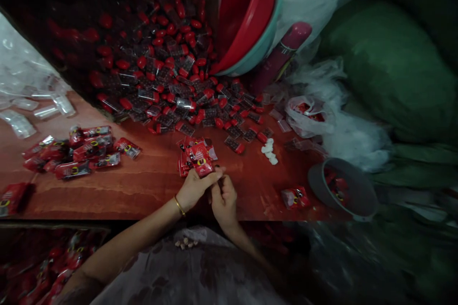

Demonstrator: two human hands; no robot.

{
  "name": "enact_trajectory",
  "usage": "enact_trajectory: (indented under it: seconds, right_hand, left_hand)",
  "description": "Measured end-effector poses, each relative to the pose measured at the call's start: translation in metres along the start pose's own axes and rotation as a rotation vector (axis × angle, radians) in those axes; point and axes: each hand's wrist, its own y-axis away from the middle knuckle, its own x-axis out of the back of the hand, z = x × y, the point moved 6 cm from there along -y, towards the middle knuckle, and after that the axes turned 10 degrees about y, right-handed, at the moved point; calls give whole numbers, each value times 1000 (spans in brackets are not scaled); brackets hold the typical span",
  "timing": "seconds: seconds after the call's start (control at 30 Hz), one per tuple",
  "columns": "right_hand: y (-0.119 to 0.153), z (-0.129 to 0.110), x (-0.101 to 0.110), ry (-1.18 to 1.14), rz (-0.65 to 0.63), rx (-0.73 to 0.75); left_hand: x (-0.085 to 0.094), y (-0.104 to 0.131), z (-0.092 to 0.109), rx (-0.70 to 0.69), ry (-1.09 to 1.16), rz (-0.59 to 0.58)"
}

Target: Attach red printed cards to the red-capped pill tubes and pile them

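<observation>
My left hand [193, 189], with a gold bracelet [180, 206] at its wrist, is closed at the lower edge of a red printed card or packet [200, 156]. This piece overlaps a small pile of similar red cards [183, 166] on the table. My right hand [224, 198] has its fingers curled in and meets the left thumb and fingertips just right of the card. Whatever sits between the right fingertips is too small and dark to make out. Beyond the hands spreads a heap of small clear plastic containers with red caps [186, 104].
Filled red packets [89, 150] lie left on the table [150, 190]. White pieces [269, 151], a grey bucket [317, 181] and another packet [295, 198] are to the right. Behind stand red [246, 24] and teal basins [263, 40] and a spray can [282, 55]. Below left, a box holds packets [43, 276].
</observation>
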Motion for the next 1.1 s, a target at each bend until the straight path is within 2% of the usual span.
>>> enact_trajectory:
  seconds: [0.07, 0.17, 0.27, 0.4, 0.6, 0.67, 0.77, 0.9, 1.03, 1.1]
  right_hand:
    - [-1, 2, -5, -99, -29, -47]
    - [-6, 0, -7, -186, -76, -77]
    - [-11, -6, -1, -128, -75, -45]
    - [-12, -9, 6, -41, 0, -32]
    - [-11, -2, -3, -312, -81, -155]
    - [-13, -2, -2, -314, -92, -151]
    - [-15, -2, 2, -242, -107, -105]
    - [-13, 7, 7, -236, -133, -95]
    - [-12, 21, 9, -307, -146, -100]
    - [-11, 27, 10, -369, -149, -100]
  left_hand:
    - [-1, 2, -3, 39, -36, -33]
    - [2, 1, 3, -31, 34, -32]
    - [8, -3, 11, -124, 105, 14]
    - [10, -4, 10, -153, 54, 53]
    - [5, 4, 9, -139, -31, 42]
    - [5, 3, 15, -177, 5, 45]
    - [10, -3, 25, -216, 93, 101]
    - [17, -12, 36, -179, 140, 192]
    - [21, -14, 50, -255, 265, 300]
    - [20, -17, 54, -251, 307, 306]
